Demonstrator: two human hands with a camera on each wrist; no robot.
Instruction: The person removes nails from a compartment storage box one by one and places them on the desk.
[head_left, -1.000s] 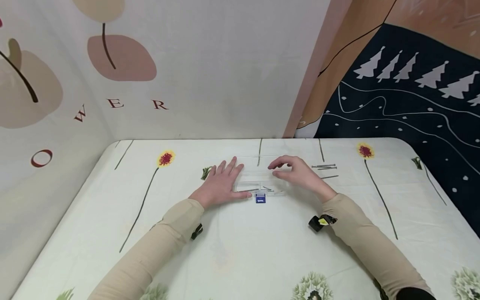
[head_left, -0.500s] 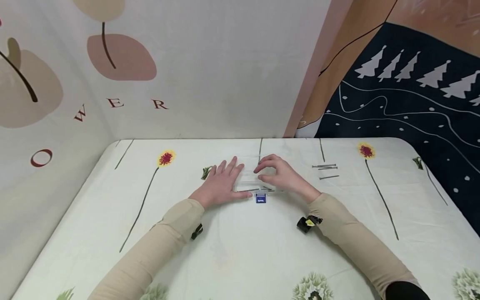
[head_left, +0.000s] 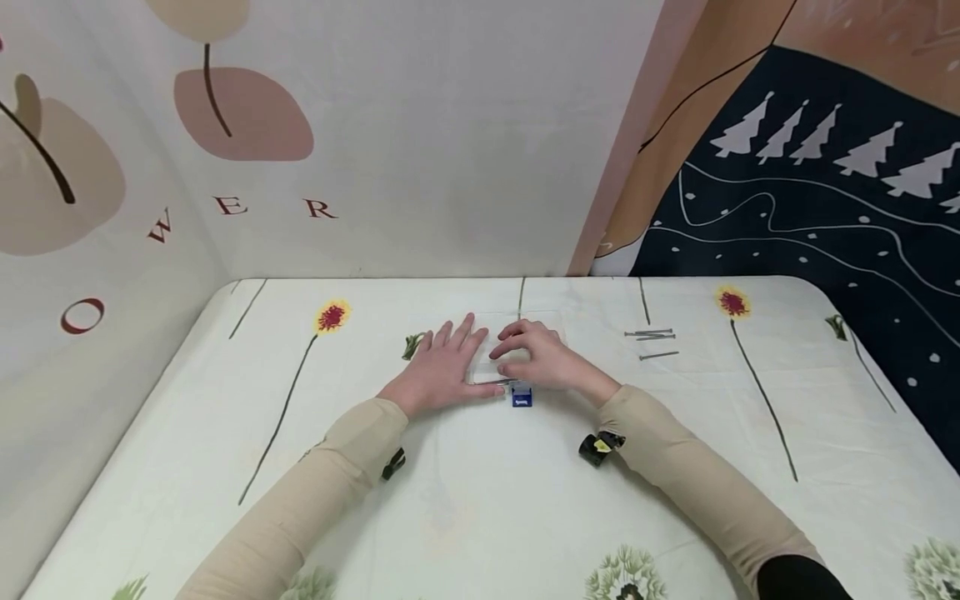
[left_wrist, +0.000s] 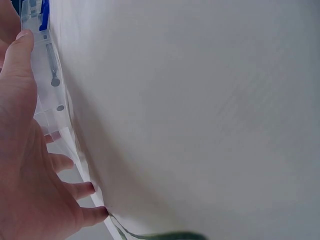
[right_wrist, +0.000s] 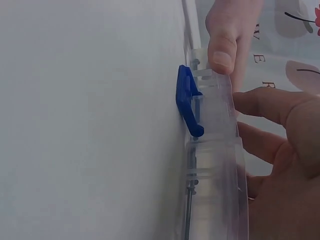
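A clear plastic box [head_left: 486, 372] with its lid [head_left: 551, 317] laid back lies at the table's middle. It has a blue latch [right_wrist: 184, 97] at the front, and nails [right_wrist: 188, 212] show through its wall. My left hand [head_left: 435, 372] is spread along the box's left side, its thumb [left_wrist: 21, 50] resting on the front rim. Over the right half of the box, my right hand [head_left: 542, 358] bends its fingers down, with fingertips [right_wrist: 255, 100] right at the rim in the right wrist view. I cannot tell whether a nail is between them.
Several loose nails [head_left: 656, 335] lie on the flowered tablecloth [head_left: 465, 517] to the right of the box, one [head_left: 658, 356] apart from the others. A wall hanging [head_left: 420, 217] rises behind the table's far edge.
My right hand has moved left from the box's right edge to over its middle, covering more of it. My left hand and the box have stayed put.
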